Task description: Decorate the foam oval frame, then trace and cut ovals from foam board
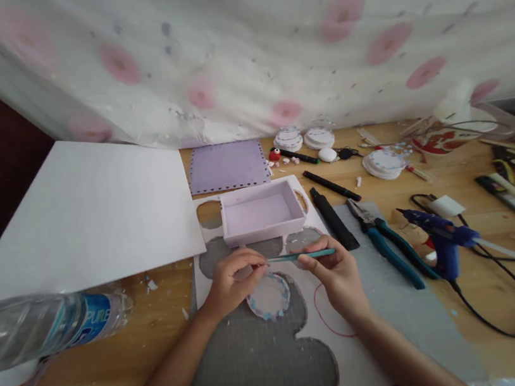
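Just below the centre of the frame, the right hand [340,274] is grasping a slim teal tool [318,253] between thumb and fingers. The left hand [234,278] is closing its fingertips by the tool's thin end; what they are pinching cannot be told. Below, a blue-edged white disc [268,296] is lying flat; above, a pale open box [266,233] is standing.

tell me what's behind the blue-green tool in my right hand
Beyond the blue-green tool sits a lilac box, with a purple sheet farther back. White board shows beside the box; whatever lies directly beneath it is covered.
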A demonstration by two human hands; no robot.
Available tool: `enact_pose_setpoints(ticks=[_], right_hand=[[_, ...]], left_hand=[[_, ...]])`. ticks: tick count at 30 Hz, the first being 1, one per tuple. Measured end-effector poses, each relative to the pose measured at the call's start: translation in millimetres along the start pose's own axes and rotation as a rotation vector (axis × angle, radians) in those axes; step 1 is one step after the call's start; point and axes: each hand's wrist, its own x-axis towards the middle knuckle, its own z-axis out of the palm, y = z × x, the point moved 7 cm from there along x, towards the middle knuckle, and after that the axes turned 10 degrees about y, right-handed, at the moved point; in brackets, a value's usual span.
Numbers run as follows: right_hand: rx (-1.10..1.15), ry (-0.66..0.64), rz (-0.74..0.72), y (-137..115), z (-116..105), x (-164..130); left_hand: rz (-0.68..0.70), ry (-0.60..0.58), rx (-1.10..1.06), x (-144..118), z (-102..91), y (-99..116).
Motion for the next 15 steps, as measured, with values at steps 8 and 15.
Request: enact_pose_setpoints(ticks=[8,15], right_hand=[[0.004,-0.023,-0.009,-1.0,-0.6,0.8],[-0.035,-0.016,0.0,-0.6,-2.2,-1.7]], left_hand=[[0.002,0.008,-0.004,2.6,-1.3,3.3],[0.012,0.002,-0.002,0.1,0.2,-0.1]])
